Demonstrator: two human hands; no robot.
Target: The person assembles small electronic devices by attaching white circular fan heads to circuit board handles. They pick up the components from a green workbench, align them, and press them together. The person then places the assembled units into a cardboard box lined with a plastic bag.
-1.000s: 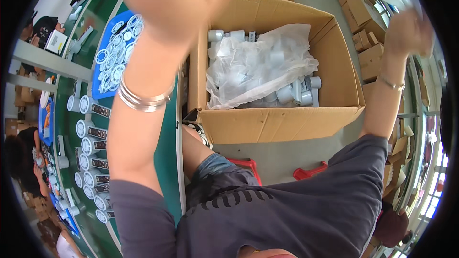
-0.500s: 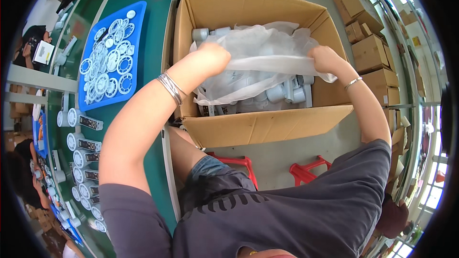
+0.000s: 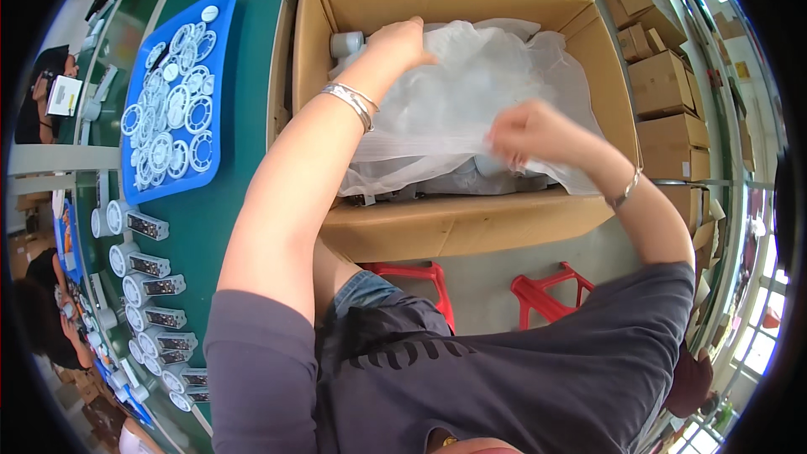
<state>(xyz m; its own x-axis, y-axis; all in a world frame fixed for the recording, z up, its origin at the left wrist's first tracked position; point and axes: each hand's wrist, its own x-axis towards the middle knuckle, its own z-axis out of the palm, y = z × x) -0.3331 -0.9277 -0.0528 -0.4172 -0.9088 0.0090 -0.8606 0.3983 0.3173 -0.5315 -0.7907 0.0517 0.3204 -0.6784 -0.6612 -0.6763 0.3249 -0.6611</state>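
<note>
sheet: thin, whitish, see-through, lying rumpled in the box over pale parts, with a few of those showing at the far left corner and under the near edge. at the sheet's far left, left hand, thumb apart from forefinger, the rest hidden; cannot tell if clamped on film. over the near edge, right of middle, right hand, blurred, fingers curled; cannot tell if pinching or loose. looks like spreading the sheet across the parts, mostly covered already, less neatly on the near side. seems to call next for drawing the near edge out toward the near wall and flattening creases without snagging. below that wall, red stool. leftward, green table with blue tray of pale discs, plus pale housings in a row. farther off, right, stacked cartons.
</note>
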